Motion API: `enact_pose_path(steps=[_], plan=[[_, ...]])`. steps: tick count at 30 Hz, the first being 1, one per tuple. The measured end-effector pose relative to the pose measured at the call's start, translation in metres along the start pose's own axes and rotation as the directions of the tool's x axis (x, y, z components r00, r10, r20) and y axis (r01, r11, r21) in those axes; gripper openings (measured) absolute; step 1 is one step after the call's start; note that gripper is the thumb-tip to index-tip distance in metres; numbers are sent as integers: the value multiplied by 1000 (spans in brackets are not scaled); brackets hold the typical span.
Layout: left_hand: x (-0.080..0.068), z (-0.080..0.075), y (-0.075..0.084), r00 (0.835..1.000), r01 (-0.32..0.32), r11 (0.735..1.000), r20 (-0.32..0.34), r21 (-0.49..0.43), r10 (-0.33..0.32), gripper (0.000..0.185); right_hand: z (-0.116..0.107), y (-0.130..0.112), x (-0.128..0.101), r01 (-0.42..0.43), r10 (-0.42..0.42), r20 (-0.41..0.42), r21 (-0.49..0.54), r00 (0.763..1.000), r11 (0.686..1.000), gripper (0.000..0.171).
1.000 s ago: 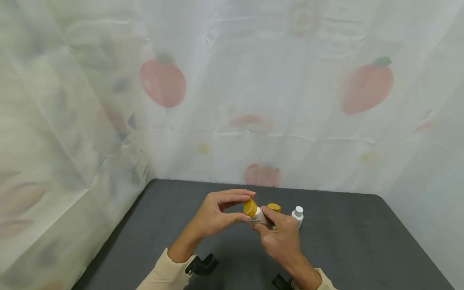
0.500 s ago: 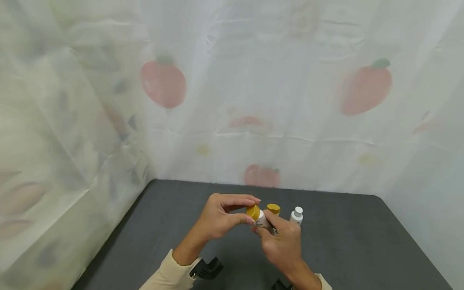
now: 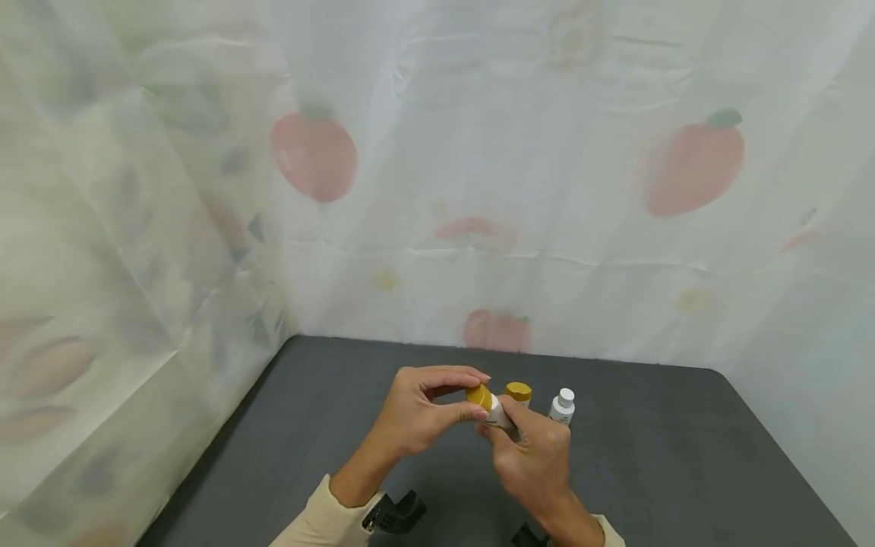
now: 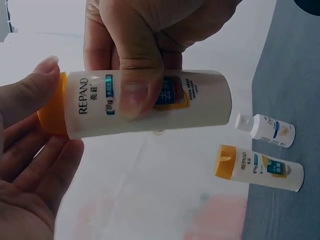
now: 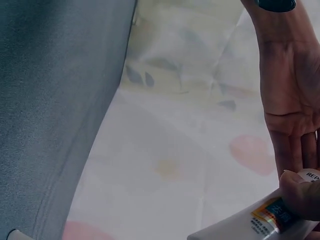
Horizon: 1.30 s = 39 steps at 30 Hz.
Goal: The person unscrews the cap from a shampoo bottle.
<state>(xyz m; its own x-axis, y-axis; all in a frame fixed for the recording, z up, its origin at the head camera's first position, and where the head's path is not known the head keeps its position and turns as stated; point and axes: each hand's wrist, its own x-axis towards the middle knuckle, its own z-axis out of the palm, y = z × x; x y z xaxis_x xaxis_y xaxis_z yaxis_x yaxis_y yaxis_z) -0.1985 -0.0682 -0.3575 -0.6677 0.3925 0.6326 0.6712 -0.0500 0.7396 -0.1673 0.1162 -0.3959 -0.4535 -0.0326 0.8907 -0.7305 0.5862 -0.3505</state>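
A white shampoo-style bottle [image 4: 205,100] labelled REPAND is held above the table, tilted, its yellow cap [image 4: 53,107] toward the left. My left hand [image 3: 415,412] pinches that cap between thumb and fingertips. Around the bottle's body my right hand [image 3: 536,450] keeps a grip, and its thumb [image 4: 137,95] lies across the label in the left wrist view. In the right wrist view only part of the bottle [image 5: 250,225] shows, at the lower right corner. Whether the cap is loose on the neck cannot be seen.
Behind the right hand stands a second yellow-capped REPAND bottle [image 4: 265,170]. Next to it is a smaller white bottle [image 4: 272,130] with a white cap. The dark grey table [image 3: 656,448] is bounded by a pale fruit-printed curtain [image 3: 547,190] at back and sides.
My left hand has shifted slightly right and down, with the held bottle's cap end moving along with it. The right hand stays nearly in place, and the standing bottles have not moved.
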Motion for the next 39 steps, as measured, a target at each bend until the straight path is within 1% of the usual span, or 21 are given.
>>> enact_pose_path(steps=[2,4,6,8,11,13,15,19,21,24,28,33,36,39], plan=[[1,-2,1,1000,6,1000,25,22,-7,29,0,0,1,-2,2,5,-7,1000,1000,29],[2,-5,4,999,10,998,51,69,-14,29,-1,0,2,-4,4,11,-7,1000,1000,30],[3,-8,7,997,-11,992,77,124,2,31,-1,1,2,-3,3,13,-5,1000,1000,30],[5,-9,10,994,-39,987,109,158,22,33,-1,1,3,-1,1,11,2,1000,1000,31],[8,-9,13,988,-96,983,134,156,75,34,-1,1,4,7,-7,-1,8,1000,1000,33],[9,-8,13,987,-113,985,129,133,96,33,-1,1,4,9,-9,-4,13,1000,1000,33],[9,-7,13,987,-128,984,109,123,115,30,-1,1,4,12,-12,-9,15,1000,1000,34],[7,-3,11,993,-106,988,69,112,99,28,-1,2,4,13,-13,-12,25,1000,1000,35],[6,-2,11,996,-80,991,50,106,75,27,-1,2,3,3,-3,-3,32,1000,999,35],[4,0,12,998,-60,991,26,118,57,25,-2,3,1,-8,8,6,38,1000,999,34],[3,2,15,999,-33,989,-10,145,34,23,0,4,1,-2,2,3,35,1000,999,32],[1,4,17,998,29,989,-60,146,-21,23,2,5,1,8,-8,-3,30,1000,1000,30],[0,5,17,996,61,988,-70,139,-52,24,3,7,3,23,-22,-8,41,1000,999,29],[2,3,15,996,73,991,-50,113,-67,31,4,9,6,35,-35,-10,46,999,998,30]])
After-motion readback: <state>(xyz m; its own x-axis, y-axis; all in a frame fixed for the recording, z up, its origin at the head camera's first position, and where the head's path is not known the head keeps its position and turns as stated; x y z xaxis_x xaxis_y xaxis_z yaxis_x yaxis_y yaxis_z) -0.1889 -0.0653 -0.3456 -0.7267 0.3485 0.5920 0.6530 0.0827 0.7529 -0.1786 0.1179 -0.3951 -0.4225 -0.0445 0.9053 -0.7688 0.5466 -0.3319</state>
